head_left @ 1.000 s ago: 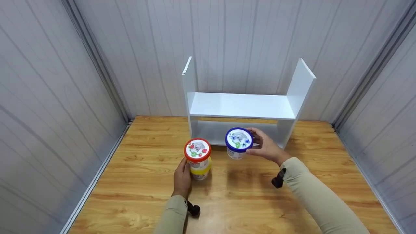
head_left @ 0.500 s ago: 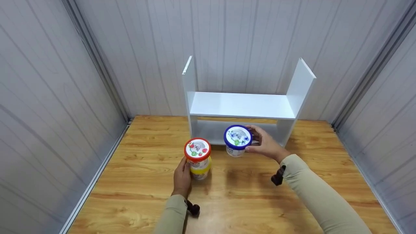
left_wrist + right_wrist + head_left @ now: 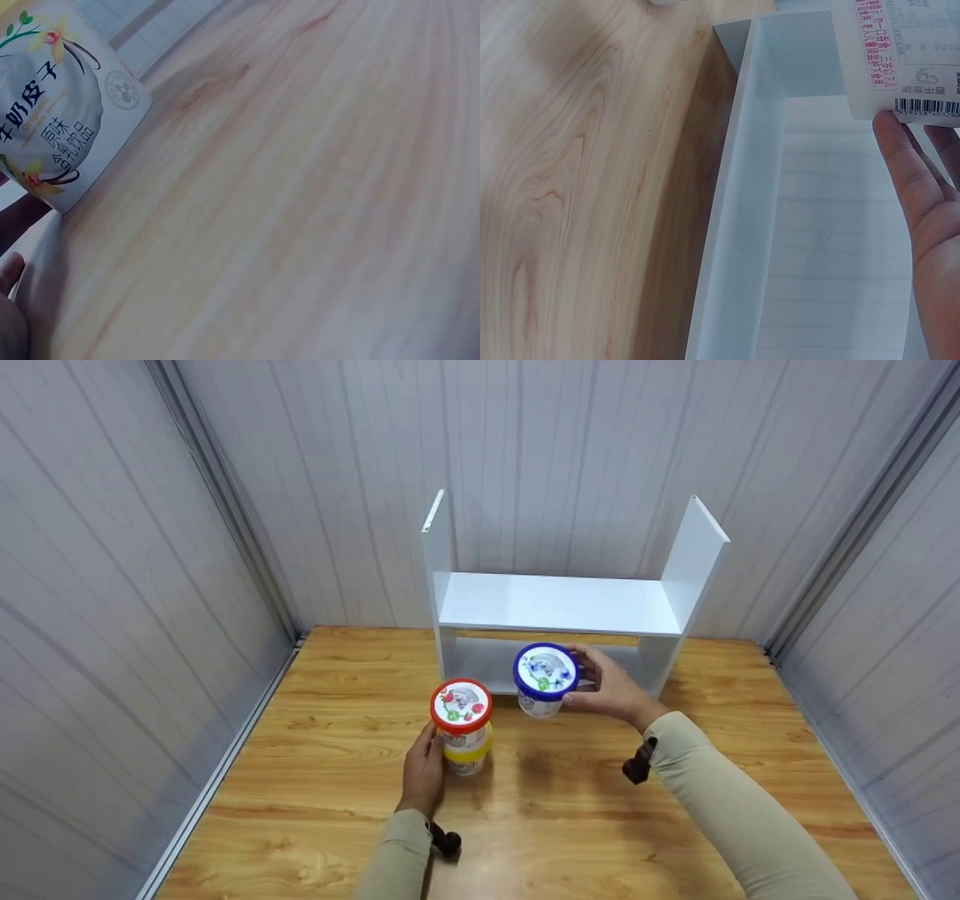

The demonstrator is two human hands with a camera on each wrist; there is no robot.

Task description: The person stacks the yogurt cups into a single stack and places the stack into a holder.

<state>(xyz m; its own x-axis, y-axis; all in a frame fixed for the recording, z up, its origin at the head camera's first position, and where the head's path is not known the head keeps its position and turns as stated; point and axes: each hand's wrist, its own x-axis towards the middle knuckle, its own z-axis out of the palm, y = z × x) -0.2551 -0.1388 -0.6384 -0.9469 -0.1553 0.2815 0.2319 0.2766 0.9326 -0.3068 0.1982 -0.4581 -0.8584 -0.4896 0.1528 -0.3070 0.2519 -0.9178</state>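
In the head view, the right hand (image 3: 611,686) is pinching the blue-lidded tub (image 3: 546,669) by its right side, and compared with a second ago the tub is drifting slightly leftward and up the view, overlapping the lower board of the white shelf (image 3: 559,604). The red-lidded tub (image 3: 461,706) is sitting on the yellow-lidded tub (image 3: 468,754), and this stack is now edging a touch rightward, so the gap between stack and blue-lidded tub is narrowing. That suggests both hands are working together, with nothing being released.

In the left wrist view, the yellow-lidded tub is standing on the wooden surface (image 3: 285,210); the left hand (image 3: 11,315) is mostly falling outside the frame, so whether it is gripping or merely touching, I cannot tell.

In the right wrist view, fingers are bending against the held tub's lower edge, well clear of the surface.
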